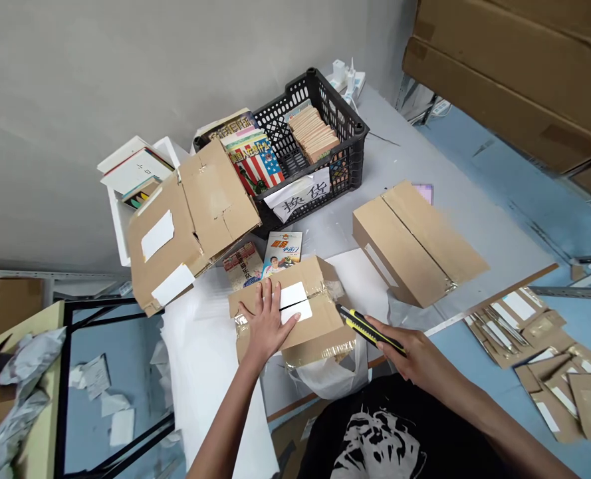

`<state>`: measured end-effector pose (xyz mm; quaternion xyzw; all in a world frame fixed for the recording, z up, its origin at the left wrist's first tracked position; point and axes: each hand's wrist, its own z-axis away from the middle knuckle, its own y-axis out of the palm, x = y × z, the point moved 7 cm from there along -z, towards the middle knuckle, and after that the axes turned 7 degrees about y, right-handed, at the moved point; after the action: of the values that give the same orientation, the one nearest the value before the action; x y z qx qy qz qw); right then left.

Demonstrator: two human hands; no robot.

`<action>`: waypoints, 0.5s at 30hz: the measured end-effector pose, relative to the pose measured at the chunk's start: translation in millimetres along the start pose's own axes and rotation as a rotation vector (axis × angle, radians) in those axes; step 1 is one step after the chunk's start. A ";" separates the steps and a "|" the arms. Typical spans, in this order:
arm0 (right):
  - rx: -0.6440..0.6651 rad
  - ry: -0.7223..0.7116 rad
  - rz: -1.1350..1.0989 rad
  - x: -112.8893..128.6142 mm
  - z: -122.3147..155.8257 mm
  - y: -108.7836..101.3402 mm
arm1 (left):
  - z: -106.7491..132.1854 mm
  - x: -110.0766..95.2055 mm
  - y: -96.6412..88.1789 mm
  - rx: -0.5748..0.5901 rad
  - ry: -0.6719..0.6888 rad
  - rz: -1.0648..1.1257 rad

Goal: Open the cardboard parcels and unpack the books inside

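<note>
My left fingers (264, 311) spread flat on taped cardboard parcel (315, 326); right fingers (382, 324) wrapped around yellow utility knife (362, 326), tip just beside parcel.

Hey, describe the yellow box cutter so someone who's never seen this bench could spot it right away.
Start at the black plastic crate of books by the wall, then look toward the person at the taped cardboard parcel just in front of it. The yellow-and-black utility knife is gripped in the right hand, its tip pointing at the parcel's corner; no other tool nearby has those stripes.
</note>
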<state>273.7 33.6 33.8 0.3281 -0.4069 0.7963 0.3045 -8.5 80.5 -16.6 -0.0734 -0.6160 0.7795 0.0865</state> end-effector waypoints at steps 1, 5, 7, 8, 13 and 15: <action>-0.007 -0.010 0.010 0.4 2.2 -0.4 | -0.1 0.0 -0.4 -0.005 -0.001 -0.005; -0.060 -0.022 0.002 -2.9 8.0 -6.7 | -0.8 -0.1 -2.7 -0.022 -0.005 -0.017; -0.102 0.020 -0.043 -7.6 9.5 -13.6 | -1.3 -0.6 -4.0 -0.031 -0.006 -0.022; -0.113 0.054 -0.088 -10.5 9.5 -16.3 | -1.6 -1.0 -4.7 -0.035 -0.007 -0.025; -0.108 0.201 -0.418 -21.7 -1.4 -9.3 | -3.5 1.4 -14.5 -0.033 -0.038 -0.040; -0.113 0.220 -0.537 -24.6 -9.4 3.4 | -4.9 8.6 -22.1 -0.018 -0.026 -0.037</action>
<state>283.3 34.6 9.1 0.3184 -0.3140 0.6941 0.5642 -14.8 92.1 3.8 -0.0527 -0.6253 0.7731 0.0924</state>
